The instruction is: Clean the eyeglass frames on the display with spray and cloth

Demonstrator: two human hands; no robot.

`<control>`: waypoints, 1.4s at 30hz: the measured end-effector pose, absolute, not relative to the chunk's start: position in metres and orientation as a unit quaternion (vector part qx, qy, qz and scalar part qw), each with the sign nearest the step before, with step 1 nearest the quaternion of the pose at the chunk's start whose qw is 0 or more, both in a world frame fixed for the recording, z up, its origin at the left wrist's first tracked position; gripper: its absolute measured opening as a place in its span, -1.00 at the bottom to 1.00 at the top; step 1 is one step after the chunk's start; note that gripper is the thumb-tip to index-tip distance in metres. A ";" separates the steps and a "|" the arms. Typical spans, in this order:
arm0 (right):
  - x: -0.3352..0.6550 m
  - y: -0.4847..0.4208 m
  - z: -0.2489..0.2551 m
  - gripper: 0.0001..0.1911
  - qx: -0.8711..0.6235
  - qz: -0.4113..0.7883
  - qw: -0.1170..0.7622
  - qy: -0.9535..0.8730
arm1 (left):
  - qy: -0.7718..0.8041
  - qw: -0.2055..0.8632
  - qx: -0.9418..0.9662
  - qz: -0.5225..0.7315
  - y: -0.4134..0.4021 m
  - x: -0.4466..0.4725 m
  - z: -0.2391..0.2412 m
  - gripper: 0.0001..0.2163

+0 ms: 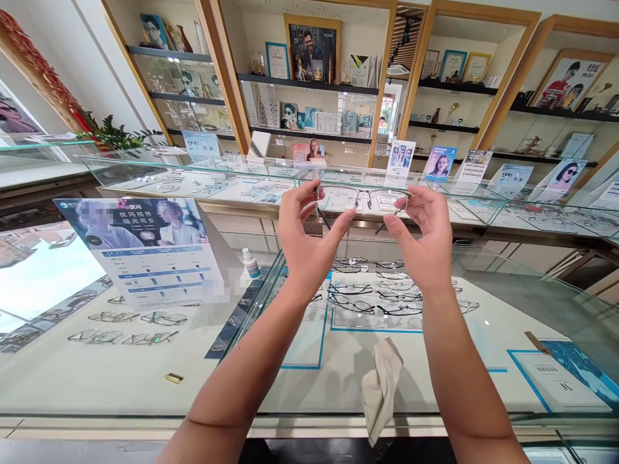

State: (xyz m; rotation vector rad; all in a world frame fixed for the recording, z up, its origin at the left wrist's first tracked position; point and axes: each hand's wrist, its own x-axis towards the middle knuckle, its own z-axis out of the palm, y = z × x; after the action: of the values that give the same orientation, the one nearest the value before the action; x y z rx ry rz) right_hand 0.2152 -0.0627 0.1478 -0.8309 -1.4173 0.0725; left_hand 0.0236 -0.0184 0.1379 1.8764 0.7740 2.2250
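A pair of eyeglasses [363, 192] with a thin dark frame is held up above the glass counter, level across both hands. My left hand [309, 235] grips its left end, thumb and fingers closed around the frame and temple. At the other end, my right hand [425, 235] holds the frame in the same way. Below the hands, a beige cloth [383, 386] lies crumpled at the counter's front edge. A small white bottle [251, 264] stands left of my left forearm.
Under the glass counter top [338, 406] lie several rows of eyeglasses [353, 303]. A large brochure stand [145, 258] rises at left. A printed card [556, 380] lies at right. Farther back, a second glass showcase [232, 183] stands before shelves of framed pictures [313, 51].
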 end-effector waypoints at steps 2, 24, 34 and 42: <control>0.215 -0.062 0.147 -0.46 -0.367 0.046 0.687 -0.625 | 0.263 0.049 0.619 0.739 -0.019 0.024 0.138 -0.47; 0.212 -0.062 0.144 -0.53 -0.386 0.051 0.676 -0.626 | 0.303 -0.046 0.602 0.737 -0.025 0.022 0.141 -0.43; 0.212 -0.064 0.145 -0.53 -0.389 0.043 0.674 -0.627 | 0.297 -0.042 0.604 0.738 -0.024 0.022 0.141 -0.43; 0.211 -0.067 0.146 -0.54 -0.393 0.028 0.672 -0.628 | 0.312 -0.043 0.601 0.735 -0.025 0.022 0.142 -0.44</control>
State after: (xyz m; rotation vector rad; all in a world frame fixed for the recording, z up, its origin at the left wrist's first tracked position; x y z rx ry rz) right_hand 0.2109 -0.0673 0.1465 -0.8848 -1.4135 0.0628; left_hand 0.0222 -0.0246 0.1419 1.9414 1.0061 2.3732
